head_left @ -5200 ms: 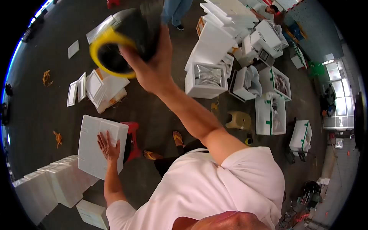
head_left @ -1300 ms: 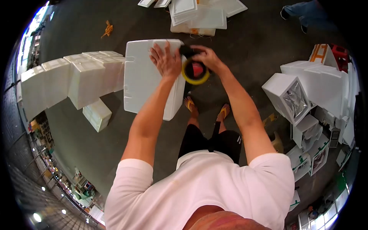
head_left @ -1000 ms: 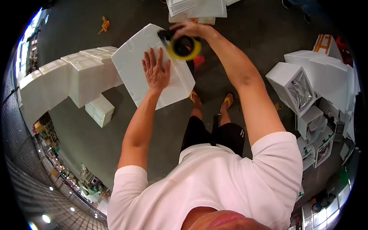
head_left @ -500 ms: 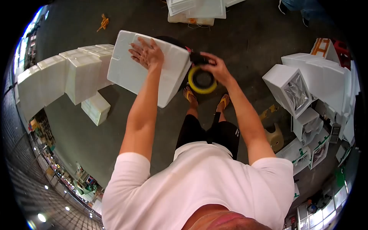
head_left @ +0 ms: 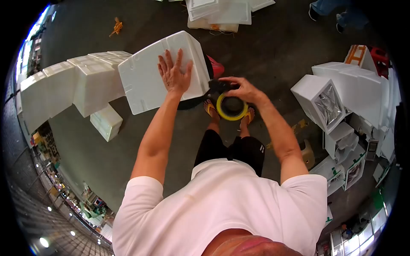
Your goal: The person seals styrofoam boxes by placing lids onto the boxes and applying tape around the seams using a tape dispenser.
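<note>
My left hand point(head_left: 174, 76) lies flat with spread fingers on the upper face of a white foam box point(head_left: 143, 85). In my right hand point(head_left: 247, 91) is a black-handled tape dispenser point(head_left: 219, 86), gripped near the box's right corner. A yellow-edged tape roll point(head_left: 221, 112) hangs below the handle. The dispenser's front end is at or very near the box edge; I cannot tell whether it touches. Under the box shows part of a dark round support point(head_left: 191, 103), and a red object point(head_left: 216, 66) sticks out behind it.
Wrapped foam boxes point(head_left: 96, 83) stand in a row on the left, with a smaller one point(head_left: 106, 121) beside them. Open foam boxes point(head_left: 318, 98) are piled on the right. Foam lids point(head_left: 230, 15) lie at the far side. Another person's legs point(head_left: 333, 8) show at top right.
The box has turned on its support under my left hand. My right hand and the tape dispenser have come slightly closer to me. The other person's feet at top right have shifted.
</note>
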`<state>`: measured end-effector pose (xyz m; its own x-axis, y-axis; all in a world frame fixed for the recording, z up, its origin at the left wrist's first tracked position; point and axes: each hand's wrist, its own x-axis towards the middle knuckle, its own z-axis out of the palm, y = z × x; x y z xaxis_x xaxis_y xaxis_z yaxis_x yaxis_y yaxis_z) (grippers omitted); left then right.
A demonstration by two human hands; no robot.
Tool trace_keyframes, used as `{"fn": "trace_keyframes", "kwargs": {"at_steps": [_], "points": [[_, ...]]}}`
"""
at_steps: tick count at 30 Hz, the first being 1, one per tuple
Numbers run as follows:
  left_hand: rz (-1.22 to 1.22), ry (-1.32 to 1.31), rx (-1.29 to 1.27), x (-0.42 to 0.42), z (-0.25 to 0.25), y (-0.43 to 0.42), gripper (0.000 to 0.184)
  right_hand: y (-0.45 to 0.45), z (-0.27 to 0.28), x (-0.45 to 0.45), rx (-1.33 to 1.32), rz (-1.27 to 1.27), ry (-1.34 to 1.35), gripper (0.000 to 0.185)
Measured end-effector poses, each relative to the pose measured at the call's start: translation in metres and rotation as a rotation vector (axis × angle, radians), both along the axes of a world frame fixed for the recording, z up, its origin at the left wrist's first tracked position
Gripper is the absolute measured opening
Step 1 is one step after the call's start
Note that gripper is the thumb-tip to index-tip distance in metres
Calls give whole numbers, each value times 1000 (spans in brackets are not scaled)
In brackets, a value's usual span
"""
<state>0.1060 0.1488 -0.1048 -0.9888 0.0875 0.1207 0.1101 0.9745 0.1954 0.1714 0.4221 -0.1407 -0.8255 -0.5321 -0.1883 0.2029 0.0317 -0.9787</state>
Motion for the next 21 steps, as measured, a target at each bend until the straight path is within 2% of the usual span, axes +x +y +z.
{"fn": "trace_keyframes", "kwargs": {"at_steps": [1, 2, 4, 6, 7, 8, 9, 11, 12, 14, 15, 16, 18, 20, 21], "points": [[23, 3, 12, -4, -2, 2, 61, -15, 4, 10, -88, -16, -126, 57], [16, 14, 20, -11, -3, 6, 61, -20, 9, 11, -58, -74, -132, 55], [294, -4, 29, -30, -9, 9, 63, -31, 13, -1, -26, -131, -123, 53], [387, -7, 29, -53, -19, 7, 65, -47, 7, -24, -185, -391, -195, 51], [475, -9, 22, -56, -20, -1, 67, -52, 12, -42, -172, -396, -226, 51], [284, -20, -8, -47, -20, -19, 68, -57, 13, -67, -161, -401, -253, 51], [292, -14, -22, -24, -17, -44, 68, -66, -4, -95, -278, -390, -248, 53], [-356, -47, 44, 26, -2, -87, 63, -77, 8, -144, -110, -275, -216, 57], [-363, -59, 29, 30, -1, -85, 63, -90, 3, -169, -67, -228, -154, 54], [-120, -42, -44, 43, 0, -66, 62, -101, -8, -180, -25, -169, -108, 51], [-114, -48, -47, 37, 1, -60, 62, -103, -8, -178, -4, -57, -58, 53], [10, -42, -45, 23, -1, -54, 61, -104, -6, -174, 18, 55, -4, 56], [223, -34, -8, 10, -7, -43, 60, -87, -14, -109, -98, 164, -192, 55], [312, -29, 2, 11, -12, -36, 61, -44, 17, -41, -19, 226, -239, 59], [382, -20, -2, 10, -14, -33, 62, -28, 1, -12, 50, 247, -157, 62]]}}
